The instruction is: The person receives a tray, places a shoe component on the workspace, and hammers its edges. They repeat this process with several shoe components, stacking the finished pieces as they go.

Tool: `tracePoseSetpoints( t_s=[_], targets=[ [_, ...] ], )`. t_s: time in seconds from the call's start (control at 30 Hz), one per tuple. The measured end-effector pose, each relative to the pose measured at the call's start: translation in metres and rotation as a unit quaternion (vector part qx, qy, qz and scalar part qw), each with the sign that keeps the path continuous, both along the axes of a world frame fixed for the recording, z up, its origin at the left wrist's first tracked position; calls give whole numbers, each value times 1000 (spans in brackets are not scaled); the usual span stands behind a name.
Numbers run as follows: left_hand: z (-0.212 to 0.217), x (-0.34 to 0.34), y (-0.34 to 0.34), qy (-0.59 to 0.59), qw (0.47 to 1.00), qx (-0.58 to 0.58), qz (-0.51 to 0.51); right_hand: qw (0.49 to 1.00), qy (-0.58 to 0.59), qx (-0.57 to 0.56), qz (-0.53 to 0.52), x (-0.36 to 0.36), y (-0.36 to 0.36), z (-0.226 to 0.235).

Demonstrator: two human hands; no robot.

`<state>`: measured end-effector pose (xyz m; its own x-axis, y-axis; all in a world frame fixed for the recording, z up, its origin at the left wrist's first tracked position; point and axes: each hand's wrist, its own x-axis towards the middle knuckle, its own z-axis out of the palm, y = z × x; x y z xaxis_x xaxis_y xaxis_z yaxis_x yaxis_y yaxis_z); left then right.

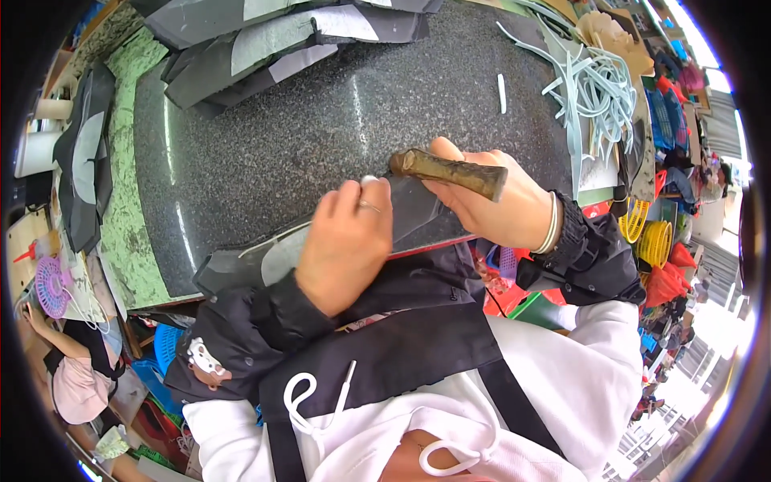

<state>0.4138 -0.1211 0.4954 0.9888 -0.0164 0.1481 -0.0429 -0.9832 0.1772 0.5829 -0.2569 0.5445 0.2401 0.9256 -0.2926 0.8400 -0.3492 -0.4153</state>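
Dark sheet material (418, 217), flat and black with a paler grey patch and a thin red edge along its near side, lies at the front edge of the speckled dark stone surface (321, 136), pinned there under both hands. No packages or labels can be made out; the nearest containers are yellow baskets (654, 233) and red plastic bags (666, 277) to the right, below the surface. At the far end lies a stack of similar black-and-grey cut pieces (273, 40), and more of them hang over the green-mottled left border (84, 161). A tangle of pale blue-grey strips (598, 88) sits at the far right, with one short white strip (502, 92) lying alone on the stone. Nothing lies between the hands and the stack. The left hand (349, 241), with a ring on one finger, presses flat on the sheet, fingers together. The right hand (490, 205) is closed around a brownish wooden handle (450, 171), which lies across the top of the fingers just above the sheet. Another person (68, 377) in pink sits at the lower left.
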Motion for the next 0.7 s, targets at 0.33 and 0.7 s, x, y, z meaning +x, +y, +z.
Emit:
tracePoseSetpoints(
  t_s=[0.33, 0.7],
  targets=[
    [-12, -22, 22, -78, 995, -66, 9, 985, -44, 70, 152, -6, 6, -5],
    [-21, -47, 45, -89, 967, -234, 52, 990, 10, 74, 115, -35, 18, 0]
  ],
)
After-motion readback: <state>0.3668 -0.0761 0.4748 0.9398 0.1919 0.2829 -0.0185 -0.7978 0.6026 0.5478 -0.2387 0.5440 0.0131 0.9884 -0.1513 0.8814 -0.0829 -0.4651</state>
